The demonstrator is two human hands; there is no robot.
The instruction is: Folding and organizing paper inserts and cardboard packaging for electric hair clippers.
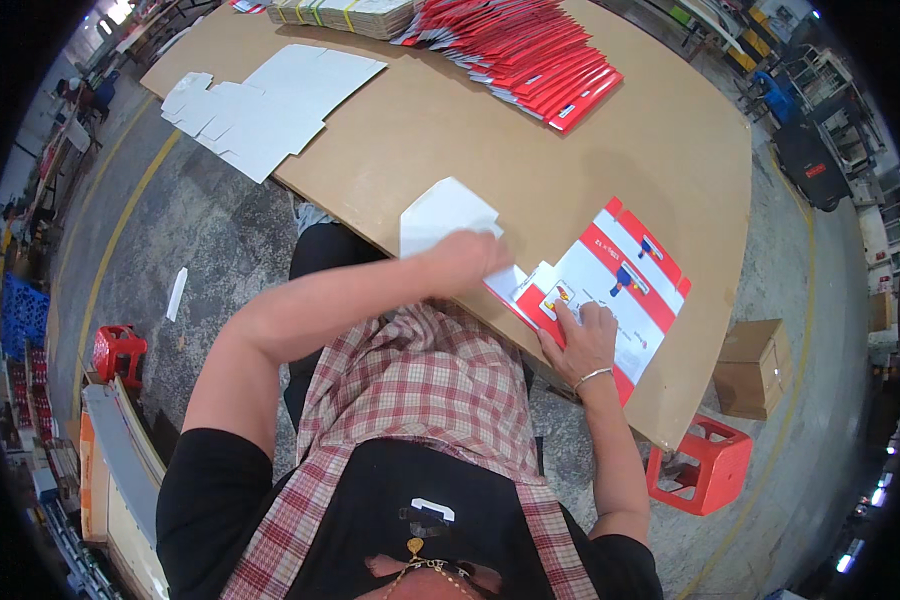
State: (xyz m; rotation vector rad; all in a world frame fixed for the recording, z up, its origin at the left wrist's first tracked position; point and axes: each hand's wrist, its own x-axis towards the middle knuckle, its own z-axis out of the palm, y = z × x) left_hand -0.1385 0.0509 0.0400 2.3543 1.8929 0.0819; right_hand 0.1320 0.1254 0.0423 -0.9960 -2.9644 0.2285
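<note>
A flat, partly folded cardboard box blank (645,305), red and white with printed pictures, lies at the table's near edge. My right hand (585,345) rests on its printed face, fingers apart and pressing down on the card. A white panel (440,215) lies to the left, under and beyond my left hand (470,260). Motion smears that hand's fingers, so whether they grip the panel cannot be made out. Between the hands sit small red and white flaps (530,287) of the blank.
On the table (450,120), a fanned pile of red folded cartons (530,55) lies at the far side, beside banded brown cardboard bundles (355,15). White blanks (270,105) overhang the left edge. A red stool (700,465) and a brown box (753,368) stand at the right.
</note>
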